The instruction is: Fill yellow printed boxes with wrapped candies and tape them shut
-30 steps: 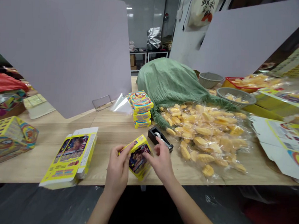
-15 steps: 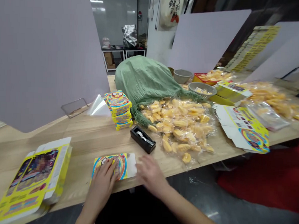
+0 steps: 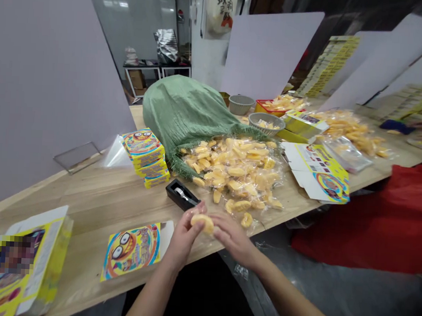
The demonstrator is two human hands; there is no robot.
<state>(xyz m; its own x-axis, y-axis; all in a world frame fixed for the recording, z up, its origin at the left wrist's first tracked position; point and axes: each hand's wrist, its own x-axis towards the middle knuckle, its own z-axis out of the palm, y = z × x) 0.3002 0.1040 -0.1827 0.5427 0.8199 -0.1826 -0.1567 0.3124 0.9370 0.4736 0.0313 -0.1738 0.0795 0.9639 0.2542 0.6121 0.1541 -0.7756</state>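
Over the table's front edge, my left hand (image 3: 184, 234) grips a pale yellow, curved banana-shaped piece (image 3: 203, 222) in clear wrapping, thumb laid along it. From the other side, my right hand (image 3: 231, 237) closes its fingers at the piece's right end; part of the grip is hidden. To the left, a flat yellow carton with a cartoon face (image 3: 135, 248) lies with its white flap (image 3: 166, 233) sticking out. Just behind my hands stands a black tape dispenser (image 3: 181, 195). Beyond it, several wrapped yellow pieces (image 3: 238, 171) spill from a green woven sack (image 3: 185, 105).
A stack of small yellow cartons (image 3: 145, 157) stands by the sack. Large flat cartons (image 3: 46, 262) lie at front left, another unfolded carton (image 3: 318, 173) on the right. Grey bowls (image 3: 240, 104) and a red basket (image 3: 261, 106) sit behind. Red cloth (image 3: 362, 232) hangs at right.
My hands have left the flat carton and come together to its right, now with a wrapped yellow piece between them. The view has shifted to the right.
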